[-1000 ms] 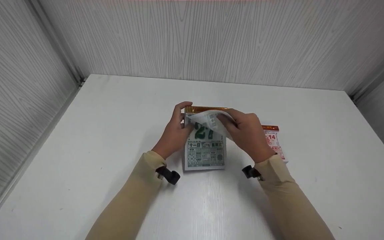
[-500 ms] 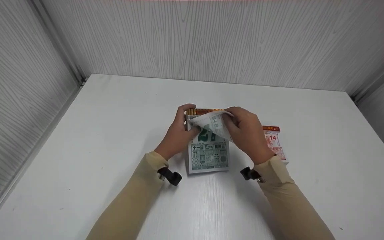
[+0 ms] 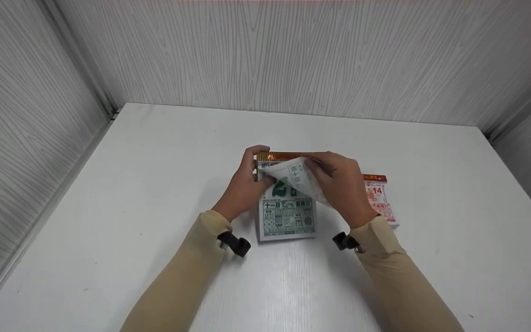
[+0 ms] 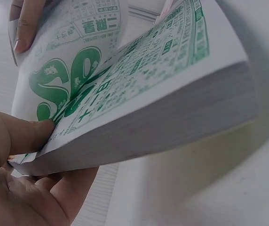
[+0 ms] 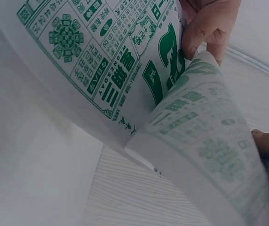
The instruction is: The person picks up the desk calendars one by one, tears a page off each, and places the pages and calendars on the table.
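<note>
though walls (image 3: 265, 55) grained, white table (image 3: 132, 193) under calendar (image 3: 288, 219)

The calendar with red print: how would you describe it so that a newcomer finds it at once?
On the white table, look right of the person's right hand. A calendar pad with a red top strip lies there, partly hidden by that hand. Its red printing and number 14 set it apart from the green-printed calendar that the left hand grips.
</note>
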Available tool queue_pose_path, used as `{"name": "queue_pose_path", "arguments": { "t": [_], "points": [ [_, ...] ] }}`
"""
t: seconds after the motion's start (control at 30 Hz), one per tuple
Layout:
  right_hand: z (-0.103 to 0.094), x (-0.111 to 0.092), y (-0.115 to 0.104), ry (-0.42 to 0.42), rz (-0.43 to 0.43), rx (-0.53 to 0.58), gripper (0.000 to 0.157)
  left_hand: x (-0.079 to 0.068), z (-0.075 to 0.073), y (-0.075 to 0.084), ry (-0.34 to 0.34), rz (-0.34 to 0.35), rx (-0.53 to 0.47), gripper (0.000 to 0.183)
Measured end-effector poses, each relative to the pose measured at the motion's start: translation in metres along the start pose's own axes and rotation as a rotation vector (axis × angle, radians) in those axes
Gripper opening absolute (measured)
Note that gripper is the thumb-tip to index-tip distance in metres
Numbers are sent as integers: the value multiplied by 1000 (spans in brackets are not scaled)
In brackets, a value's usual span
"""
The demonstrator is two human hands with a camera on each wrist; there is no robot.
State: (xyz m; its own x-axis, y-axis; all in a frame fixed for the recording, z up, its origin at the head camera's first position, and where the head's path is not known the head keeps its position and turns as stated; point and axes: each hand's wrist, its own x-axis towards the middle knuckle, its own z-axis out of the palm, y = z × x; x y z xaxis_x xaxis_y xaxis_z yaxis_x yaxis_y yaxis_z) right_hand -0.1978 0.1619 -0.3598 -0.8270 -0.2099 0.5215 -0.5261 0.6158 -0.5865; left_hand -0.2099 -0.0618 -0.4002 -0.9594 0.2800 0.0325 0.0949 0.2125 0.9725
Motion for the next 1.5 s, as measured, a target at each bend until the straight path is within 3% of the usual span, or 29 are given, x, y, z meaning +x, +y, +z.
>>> {"name": "queue_pose_path", "arguments": {
  "t": [0.2,0.43,0.67,0.97,1.17,1.5],
  "points": [
    [2,0,4,22,19,11,19,0,-1,0,5,-12,44,63],
    [3,-1,4,-10,73,-20,21,0,-1,1,-4,-4,35,58],
    [2,-2,6,3,57,-57,18,-1,0,-1,1,29,50,50],
    [2,-2,6,61,42,-85,19,-2,1,1,19,-19,20,47],
    [1,-4,4,113,27,-145,18,-1,2,-1,-5,-17,-37,45],
    [2,-2,6,139,-26,-198,18,-3,0,-2,1,19,9,43]
  ]
}}
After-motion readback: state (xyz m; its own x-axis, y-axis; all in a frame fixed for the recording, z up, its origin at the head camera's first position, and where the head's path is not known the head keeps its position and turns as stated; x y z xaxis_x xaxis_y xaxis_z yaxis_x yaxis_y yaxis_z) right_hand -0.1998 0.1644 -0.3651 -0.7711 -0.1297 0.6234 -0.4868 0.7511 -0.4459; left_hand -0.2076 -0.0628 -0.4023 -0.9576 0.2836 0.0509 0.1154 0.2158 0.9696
